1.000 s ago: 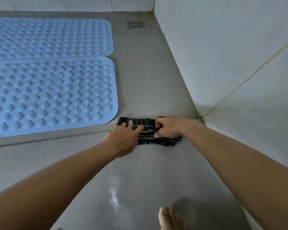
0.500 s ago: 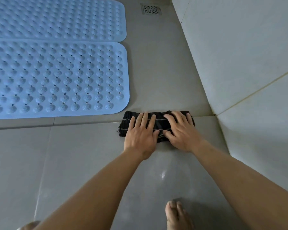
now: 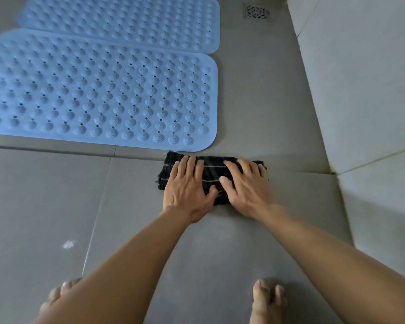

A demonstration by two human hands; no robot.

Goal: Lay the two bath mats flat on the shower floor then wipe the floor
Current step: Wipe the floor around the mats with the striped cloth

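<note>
Two light blue studded bath mats lie flat side by side on the grey shower floor (image 3: 45, 206), the near mat (image 3: 103, 94) in front of the far mat (image 3: 126, 22). A folded black cloth (image 3: 212, 173) with thin pale stripes lies on the floor just off the near mat's right front corner. My left hand (image 3: 187, 190) and my right hand (image 3: 246, 190) both press down flat on the cloth, fingers spread, thumbs close together. The hands cover most of the cloth.
A tiled wall (image 3: 360, 78) rises close on the right and meets the floor beside the cloth. A square floor drain (image 3: 255, 12) sits at the far right corner. My bare feet (image 3: 267, 300) are at the bottom edge. A small white spot (image 3: 68, 244) marks the floor at left.
Both hands went from gripping the cloth's ends to lying flat on it, fingers spread. The cloth now lies a little nearer to me, and the view has shifted forward and down.
</note>
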